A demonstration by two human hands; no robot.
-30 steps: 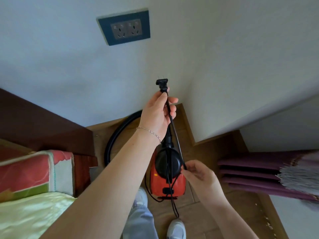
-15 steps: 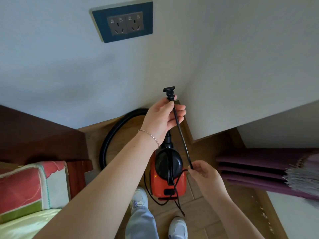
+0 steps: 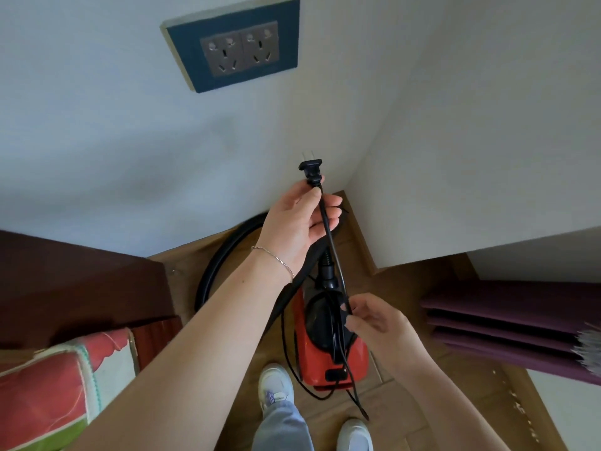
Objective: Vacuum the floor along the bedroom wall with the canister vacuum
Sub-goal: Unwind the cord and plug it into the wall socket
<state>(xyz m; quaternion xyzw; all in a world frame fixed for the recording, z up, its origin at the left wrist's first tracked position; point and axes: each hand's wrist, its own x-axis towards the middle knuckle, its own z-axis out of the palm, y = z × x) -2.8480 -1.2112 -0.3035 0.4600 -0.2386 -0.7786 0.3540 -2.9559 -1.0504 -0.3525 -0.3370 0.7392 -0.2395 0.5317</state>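
Canister vacuum [image 3: 338, 359]: small red body w/ black round top, sits on the wood floor [image 3: 406, 415] in the room corner, just ahead of the person's white shoes [image 3: 275, 384]. Black hose [image 3: 224, 255] loops out from its front to the left & along the wall base. Black power cord [image 3: 335, 255] runs up from the vac, slack loops trailing on floor by the rear.

Left hand [image 3: 297, 222] raised above the vac, fingers & thumb curled round the cord right under the plug [image 3: 311, 169]; plug sticks up past the fingertips, two flat prongs pointing at the wall. Thin bracelet [image 3: 274, 258] on that wrist. Right hand [image 3: 379, 323] lower, over the vac top, thumb & forefinger pinched on the cord, other fingers loosely bent.

Wall outlet [image 3: 239, 50]: grey double socket on dark blue plate, high on the pale wall, well apart from plug. Dark wood headboard [image 3: 78, 281] at left, bedding in red/white/green [image 3: 48, 382] below it. Purple folded fabric [image 3: 507, 323] at right. Wood skirting meets in the corner.
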